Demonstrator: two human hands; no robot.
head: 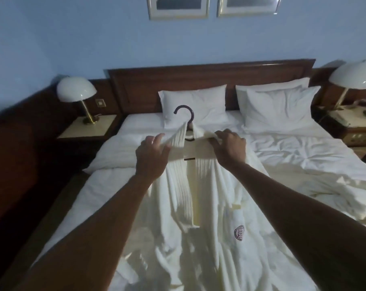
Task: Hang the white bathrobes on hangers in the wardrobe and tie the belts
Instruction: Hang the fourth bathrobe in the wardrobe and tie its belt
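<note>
Where both hands pinch, bathrobe collar over hanger.

My one camera sits on my head, looking forward and down along my outstretched arms to the bed. It is close over the near bedding, facing the headboard and the wall beyond.

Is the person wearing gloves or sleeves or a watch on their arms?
No. Both the left hand and the right hand are bare, with no gloves or rings showing. Both forearms are bare as far as the picture shows: no sleeves, watch or bracelets.
</note>
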